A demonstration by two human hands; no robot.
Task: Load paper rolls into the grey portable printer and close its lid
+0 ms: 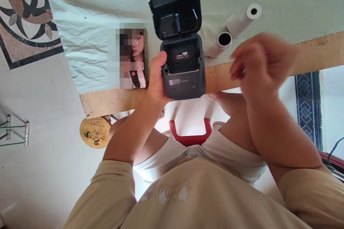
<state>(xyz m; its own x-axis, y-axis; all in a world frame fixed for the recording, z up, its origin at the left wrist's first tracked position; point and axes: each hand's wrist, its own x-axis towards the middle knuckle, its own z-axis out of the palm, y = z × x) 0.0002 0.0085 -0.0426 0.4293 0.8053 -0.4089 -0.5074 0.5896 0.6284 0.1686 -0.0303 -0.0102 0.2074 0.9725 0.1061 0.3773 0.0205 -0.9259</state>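
My left hand [158, 78] grips a small dark label printer [185, 86] from its left side, thumb on the rim of the paper bay. The printer's black lid [174, 7] stands fully raised, and no roll shows in the bay. To the right, over the table's edge, hovers my right hand [264, 62], smeared by motion with its fingers bent; whether it holds anything is unclear. Beyond that hand lie two white paper rolls, one nearer [219, 45] and one farther [245, 20], the farther with a loose strip of paper.
A phone [138, 57] with a lit screen lies left of the printer. Pale green cloth [94, 0] covers the wooden table, whose bare front edge [107, 102] shows. Below are a round panda-decorated stool [96, 132] and a red-framed seat [189, 139] between my legs.
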